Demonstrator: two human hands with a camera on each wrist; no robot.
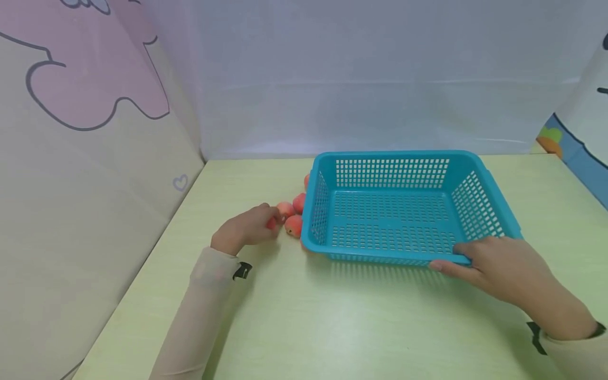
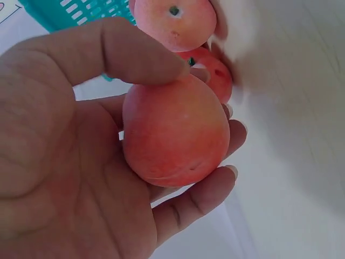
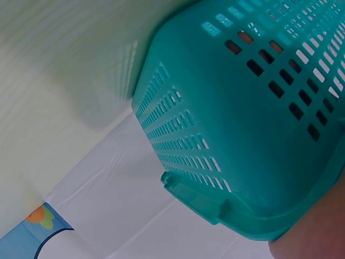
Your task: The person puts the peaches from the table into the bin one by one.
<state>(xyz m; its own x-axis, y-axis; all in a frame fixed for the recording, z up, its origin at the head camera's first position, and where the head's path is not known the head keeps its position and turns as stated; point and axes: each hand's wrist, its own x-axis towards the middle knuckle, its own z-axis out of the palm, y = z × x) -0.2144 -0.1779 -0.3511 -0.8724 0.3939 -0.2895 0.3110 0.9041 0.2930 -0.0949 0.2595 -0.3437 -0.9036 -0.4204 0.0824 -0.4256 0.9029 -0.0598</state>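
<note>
My left hand (image 1: 252,224) holds a red-orange peach (image 2: 175,132) between thumb and fingers, low over the table. Just beyond it lie several more peaches (image 1: 293,226), beside the basket's left wall; some are partly hidden by that wall. Two of these peaches (image 2: 175,21) show green stem ends in the left wrist view. With its thumb outside and fingers inside, my right hand (image 1: 505,269) grips the front rim of a blue-green plastic basket (image 1: 387,258) near the right corner. Nothing lies inside the basket. Its slotted outside (image 3: 237,108) fills much of the right wrist view.
The pale green tabletop (image 1: 342,322) carries the basket and the fruit. A whitish sheet (image 1: 370,105) hangs behind the table, and a cartoon-printed sheet (image 1: 95,174) stands along the left edge. More printed cloth (image 1: 584,142) is at the right.
</note>
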